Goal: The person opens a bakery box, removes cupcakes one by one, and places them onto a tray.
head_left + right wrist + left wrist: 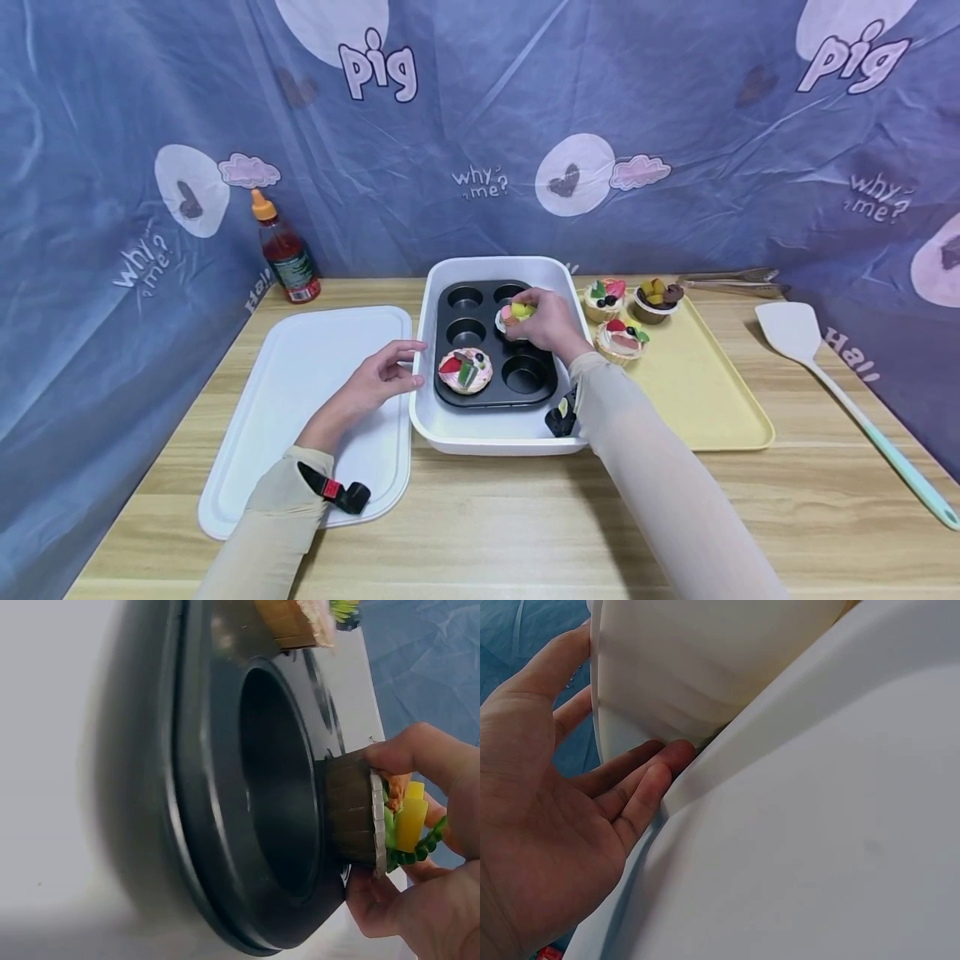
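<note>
A cupcake topped with yellow fruit (517, 313) is pinched by my right hand (553, 321) over the middle right cup of a dark muffin tin (491, 402). In the right wrist view, thumb and fingers grip the sides of its brown case (351, 810), whose base is at the cup's edge. Another cupcake (465, 371), pink-creamed with strawberry, sits at the tin's front left cup. The tin lies inside a deep white basin (495, 446). My left hand (378, 379) touches the basin's left side, its fingers fairly straight against the outer wall in the left wrist view.
Fruit-topped cupcakes (621, 342) stand on a yellow tray (705, 392) at the right. A white tray (300, 367) lies under my left forearm. Further out are a sauce bottle (291, 254), metal tongs (731, 282) and a white spatula (791, 329). A blue curtain (480, 125) hangs behind.
</note>
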A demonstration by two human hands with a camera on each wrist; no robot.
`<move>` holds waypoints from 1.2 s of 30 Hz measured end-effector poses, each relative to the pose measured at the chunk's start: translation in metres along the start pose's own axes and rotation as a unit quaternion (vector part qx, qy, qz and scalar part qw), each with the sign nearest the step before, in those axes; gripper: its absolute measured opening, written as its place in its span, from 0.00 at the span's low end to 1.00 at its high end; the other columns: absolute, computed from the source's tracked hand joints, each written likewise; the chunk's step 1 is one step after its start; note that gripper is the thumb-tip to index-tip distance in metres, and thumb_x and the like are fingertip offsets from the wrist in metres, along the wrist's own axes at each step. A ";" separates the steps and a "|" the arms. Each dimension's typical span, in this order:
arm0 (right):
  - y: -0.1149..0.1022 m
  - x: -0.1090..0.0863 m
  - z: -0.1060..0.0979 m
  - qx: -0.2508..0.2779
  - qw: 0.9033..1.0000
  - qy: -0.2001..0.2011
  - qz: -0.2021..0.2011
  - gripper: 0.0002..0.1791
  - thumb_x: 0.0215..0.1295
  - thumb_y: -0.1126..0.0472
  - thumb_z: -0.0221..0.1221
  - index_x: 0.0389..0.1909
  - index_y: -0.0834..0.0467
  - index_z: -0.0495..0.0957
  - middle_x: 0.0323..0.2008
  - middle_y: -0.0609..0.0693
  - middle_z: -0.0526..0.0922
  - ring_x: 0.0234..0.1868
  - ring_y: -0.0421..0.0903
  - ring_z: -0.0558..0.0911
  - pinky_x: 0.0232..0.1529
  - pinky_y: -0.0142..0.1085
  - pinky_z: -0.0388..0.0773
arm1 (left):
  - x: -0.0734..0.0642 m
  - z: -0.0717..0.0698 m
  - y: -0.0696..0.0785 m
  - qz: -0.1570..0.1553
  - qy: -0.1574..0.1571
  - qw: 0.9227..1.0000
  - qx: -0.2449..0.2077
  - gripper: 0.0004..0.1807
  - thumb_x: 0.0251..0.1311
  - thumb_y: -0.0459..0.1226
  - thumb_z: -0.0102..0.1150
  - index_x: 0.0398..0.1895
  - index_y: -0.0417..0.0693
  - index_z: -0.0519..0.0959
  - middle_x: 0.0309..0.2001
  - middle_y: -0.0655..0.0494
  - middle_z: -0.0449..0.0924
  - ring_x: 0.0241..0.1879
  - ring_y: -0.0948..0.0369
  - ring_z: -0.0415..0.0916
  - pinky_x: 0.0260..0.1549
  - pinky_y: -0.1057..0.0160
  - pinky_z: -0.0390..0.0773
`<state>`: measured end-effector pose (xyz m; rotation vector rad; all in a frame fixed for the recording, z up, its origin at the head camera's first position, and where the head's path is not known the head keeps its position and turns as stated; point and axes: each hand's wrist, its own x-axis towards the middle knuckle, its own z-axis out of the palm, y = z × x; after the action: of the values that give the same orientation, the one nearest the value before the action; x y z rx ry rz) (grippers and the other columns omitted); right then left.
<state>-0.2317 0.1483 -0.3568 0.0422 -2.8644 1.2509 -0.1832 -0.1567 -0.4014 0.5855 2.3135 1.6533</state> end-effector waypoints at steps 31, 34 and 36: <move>0.000 0.000 -0.003 0.024 1.000 0.015 -0.008 0.31 0.45 0.65 0.74 0.55 0.61 0.81 0.56 0.59 0.83 0.53 0.54 0.79 0.59 0.45 0.76 | 0.001 0.001 -0.005 0.006 -0.004 1.000 -0.011 0.30 0.66 0.31 0.63 0.70 0.40 0.67 0.64 0.31 0.68 0.45 0.60 0.78 0.46 0.71 0.78; 0.000 -0.002 -0.006 0.036 0.999 0.016 -0.010 0.32 0.46 0.65 0.75 0.56 0.61 0.80 0.57 0.60 0.82 0.53 0.54 0.78 0.59 0.45 0.76 | 0.000 0.000 -0.005 0.009 -0.005 1.000 -0.012 0.30 0.66 0.31 0.63 0.70 0.39 0.67 0.64 0.31 0.68 0.44 0.61 0.78 0.46 0.72 0.78; -0.001 -0.004 -0.008 0.040 0.999 0.014 -0.011 0.32 0.46 0.65 0.74 0.57 0.61 0.80 0.58 0.60 0.81 0.52 0.54 0.78 0.57 0.45 0.76 | 0.000 0.000 -0.004 0.012 -0.005 1.000 -0.012 0.30 0.66 0.32 0.63 0.70 0.39 0.67 0.64 0.30 0.68 0.44 0.60 0.78 0.46 0.72 0.78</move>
<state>-0.2278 0.1533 -0.3509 0.0561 -2.7815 1.3514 -0.1838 -0.1576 -0.4052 0.6178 2.2859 1.6812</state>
